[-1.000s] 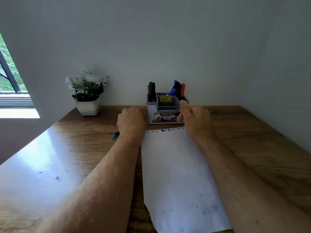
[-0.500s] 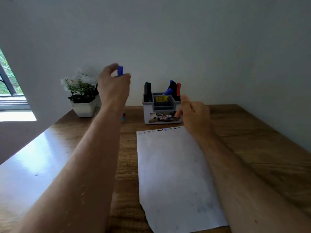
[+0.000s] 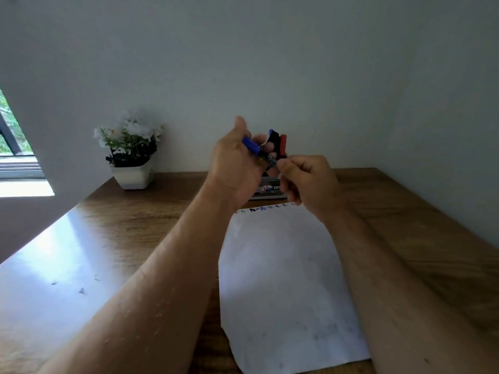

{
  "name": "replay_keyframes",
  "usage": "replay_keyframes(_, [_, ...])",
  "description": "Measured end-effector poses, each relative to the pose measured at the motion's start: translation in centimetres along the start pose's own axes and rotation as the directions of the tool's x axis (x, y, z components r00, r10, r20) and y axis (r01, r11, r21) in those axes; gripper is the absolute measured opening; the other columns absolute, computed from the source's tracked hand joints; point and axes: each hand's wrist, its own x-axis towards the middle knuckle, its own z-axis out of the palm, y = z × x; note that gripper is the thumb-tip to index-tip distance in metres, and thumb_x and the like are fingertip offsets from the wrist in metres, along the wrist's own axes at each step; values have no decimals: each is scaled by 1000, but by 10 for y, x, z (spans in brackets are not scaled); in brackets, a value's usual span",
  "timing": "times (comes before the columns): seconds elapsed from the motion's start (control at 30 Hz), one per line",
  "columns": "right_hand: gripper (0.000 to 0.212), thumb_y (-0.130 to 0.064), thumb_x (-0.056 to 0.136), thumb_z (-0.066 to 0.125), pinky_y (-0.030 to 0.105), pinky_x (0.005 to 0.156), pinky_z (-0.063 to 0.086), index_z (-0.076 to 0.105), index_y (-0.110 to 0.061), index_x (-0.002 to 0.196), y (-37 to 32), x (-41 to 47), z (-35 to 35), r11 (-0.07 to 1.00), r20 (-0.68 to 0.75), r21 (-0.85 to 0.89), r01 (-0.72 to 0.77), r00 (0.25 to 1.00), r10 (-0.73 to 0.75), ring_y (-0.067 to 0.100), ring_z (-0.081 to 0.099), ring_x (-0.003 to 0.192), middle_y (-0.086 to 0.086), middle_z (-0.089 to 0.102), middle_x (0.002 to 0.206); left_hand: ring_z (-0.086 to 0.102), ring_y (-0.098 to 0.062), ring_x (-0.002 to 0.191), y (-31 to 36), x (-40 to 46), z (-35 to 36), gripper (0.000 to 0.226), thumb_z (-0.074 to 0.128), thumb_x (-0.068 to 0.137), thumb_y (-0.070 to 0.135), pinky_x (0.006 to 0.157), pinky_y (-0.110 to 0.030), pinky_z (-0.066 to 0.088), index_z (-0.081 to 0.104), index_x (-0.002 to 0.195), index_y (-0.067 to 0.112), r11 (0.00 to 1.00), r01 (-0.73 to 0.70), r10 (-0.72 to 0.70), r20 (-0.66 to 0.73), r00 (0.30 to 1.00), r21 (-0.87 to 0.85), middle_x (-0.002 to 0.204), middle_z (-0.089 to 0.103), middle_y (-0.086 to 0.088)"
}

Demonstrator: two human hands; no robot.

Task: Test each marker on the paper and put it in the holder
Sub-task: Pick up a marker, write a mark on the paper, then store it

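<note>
While the left hand (image 3: 235, 163) grips the blue marker (image 3: 259, 150), the right hand (image 3: 307, 179) apparently pinches its end.

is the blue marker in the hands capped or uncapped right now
Capped: the blue cap sits on the marker, held by the left hand and right hand.
</note>
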Motion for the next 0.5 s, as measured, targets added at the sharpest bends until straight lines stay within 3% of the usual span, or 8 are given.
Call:
replay_keyframes(0.07, [17, -13, 95, 60, 15, 42, 41, 73, -18, 86, 2, 0, -1, 991, 15, -134, 12, 1000, -10, 2, 51, 40, -7, 59, 49, 41, -16, 65, -1, 3, -2, 39, 37, 104, 44, 66, -33, 39, 48, 82, 14, 998, -12, 16, -71, 997, 54, 75, 43, -1])
replay_keyframes(0.13, [13, -15, 92, 63, 13, 45, 42, 74, -21, 93, 5, -1, 0, 968, 17, -248, 36, 999, -33, 1, 53, 43, -11, 60, 50, 36, -14, 61, -3, 4, -3, 31, 41, 104, 36, 62, -29, 37, 53, 88, 12, 991, -49, 64, -125, 990, 121, 75, 39, -2])
replay_keyframes(0.3, [12, -20, 91, 65, 7, 44, 39, 72, -21, 101, 9, -1, 2, 910, -34, -405, 93, 993, -116, -5, 56, 49, -14, 59, 60, 52, -11, 68, -3, 5, -15, 22, 46, 104, 18, 65, -24, 52, 66, 105, 10, 958, -152, 177, -85, 981, 244, 82, 55, -5])
replay_keyframes(0.4, [24, -17, 95, 58, 1, 52, 38, 65, -17, 118, 11, 0, 5, 834, 32, -530, 150, 987, -157, -2, 55, 59, -9, 63, 81, 60, -9, 70, -4, 7, -22, 19, 51, 101, 14, 68, -21, 55, 70, 105, 9, 926, -194, 206, -4, 979, 323, 79, 64, -3])
replay_keyframes(0.5, [31, -18, 101, 49, 1, 56, 36, 56, -15, 130, 12, 1, 8, 836, 89, -525, 161, 987, -134, 1, 53, 70, -4, 61, 93, 65, -10, 70, -4, 9, -25, 14, 61, 96, 12, 67, -21, 56, 73, 101, 7, 924, -181, 201, -25, 979, 336, 77, 70, -4])
